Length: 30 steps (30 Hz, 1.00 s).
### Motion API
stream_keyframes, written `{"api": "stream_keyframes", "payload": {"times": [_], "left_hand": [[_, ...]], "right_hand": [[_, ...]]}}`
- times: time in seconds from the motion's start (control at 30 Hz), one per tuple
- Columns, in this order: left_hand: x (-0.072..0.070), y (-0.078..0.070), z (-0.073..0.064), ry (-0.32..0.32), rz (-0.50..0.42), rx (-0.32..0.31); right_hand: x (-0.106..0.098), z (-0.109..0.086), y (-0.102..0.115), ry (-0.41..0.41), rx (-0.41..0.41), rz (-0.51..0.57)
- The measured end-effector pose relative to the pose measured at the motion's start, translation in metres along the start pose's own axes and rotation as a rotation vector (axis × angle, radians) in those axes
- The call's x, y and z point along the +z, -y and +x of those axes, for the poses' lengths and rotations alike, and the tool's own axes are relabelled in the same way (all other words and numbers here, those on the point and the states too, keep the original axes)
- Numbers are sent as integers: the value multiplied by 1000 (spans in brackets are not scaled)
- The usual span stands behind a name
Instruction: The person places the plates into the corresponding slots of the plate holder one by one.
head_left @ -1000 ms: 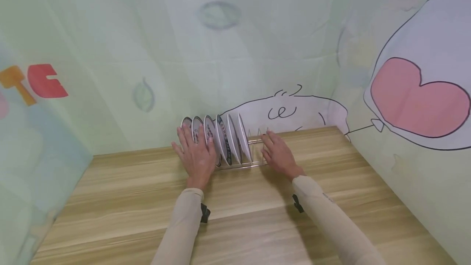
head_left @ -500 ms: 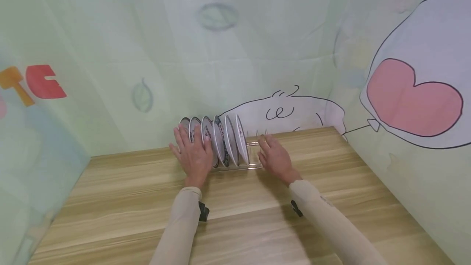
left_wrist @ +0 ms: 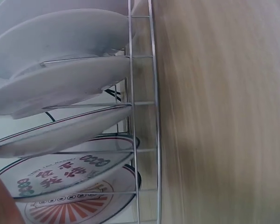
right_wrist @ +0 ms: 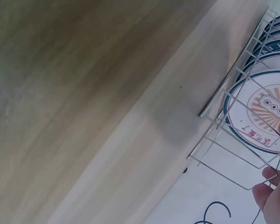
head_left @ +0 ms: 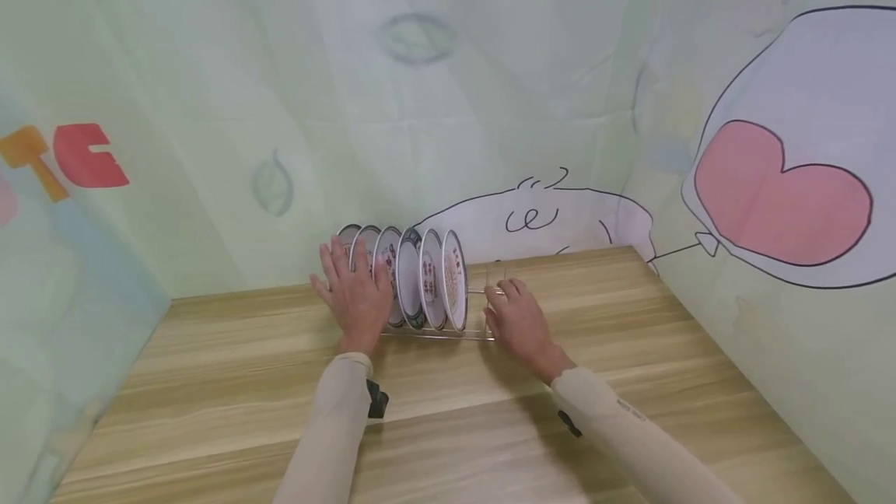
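A metal wire dish rack (head_left: 441, 336) stands on the wooden table near the back wall. Several white plates with dark rims stand upright in its slots; the rightmost plate (head_left: 455, 282) shows red lettering. My left hand (head_left: 357, 298) lies with spread, straight fingers against the plates at the left end, covering part of them. At the right end, my right hand (head_left: 521, 325) holds the rack's wires. The right wrist view shows its fingertips (right_wrist: 262, 193) pinching a wire loop, beside the patterned end plate (right_wrist: 246, 95). Plate backs (left_wrist: 60, 42) and the rack's rails (left_wrist: 157, 116) fill the left wrist view.
The wooden table (head_left: 231, 379) reaches toward me and to both sides. A printed cloth wall (head_left: 315, 115) rises right behind the rack. A second cloth wall (head_left: 770, 348) borders the table on the right. Empty wire slots (right_wrist: 223, 154) lie at the rack's right end.
The rack and plates have turned and come slightly nearer to me, so more of the plate faces shows. Both hands have moved with it, the left hand also a little leftward.
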<state>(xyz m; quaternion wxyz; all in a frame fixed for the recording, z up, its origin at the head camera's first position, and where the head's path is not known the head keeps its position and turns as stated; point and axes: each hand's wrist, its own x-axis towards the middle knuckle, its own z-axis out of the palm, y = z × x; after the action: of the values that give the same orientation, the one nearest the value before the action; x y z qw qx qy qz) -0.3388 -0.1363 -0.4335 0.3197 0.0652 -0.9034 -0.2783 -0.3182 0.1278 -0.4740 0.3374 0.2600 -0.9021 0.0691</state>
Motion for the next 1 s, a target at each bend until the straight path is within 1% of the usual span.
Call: {"api": "stream_keyframes", "payload": {"times": [0.17, 0.37, 0.47, 0.7, 0.8, 0.87, 0.93, 1.0], "left_hand": [[0, 1, 4, -10, -45, -8], [0, 1, 7, 21, -75, -3], [0, 2, 8, 21, -77, 5], [-1, 6, 12, 12, -69, 19], [-1, 6, 13, 8, -74, 25], [-1, 6, 13, 12, -74, 25], [-2, 5, 13, 23, -68, 15], [-3, 1, 12, 32, -58, 0]], "right_hand": [[-3, 0, 3, -48, -37, -11], [-10, -2, 8, -62, -78, -68], [-14, -3, 12, -44, -73, -70], [-26, -7, 25, 49, -23, -65], [-26, -9, 24, 72, 23, -16], [-25, -8, 20, 86, 42, 51], [-23, -4, 13, 110, 32, 132], [-21, 2, 4, 164, 4, 208]]}}
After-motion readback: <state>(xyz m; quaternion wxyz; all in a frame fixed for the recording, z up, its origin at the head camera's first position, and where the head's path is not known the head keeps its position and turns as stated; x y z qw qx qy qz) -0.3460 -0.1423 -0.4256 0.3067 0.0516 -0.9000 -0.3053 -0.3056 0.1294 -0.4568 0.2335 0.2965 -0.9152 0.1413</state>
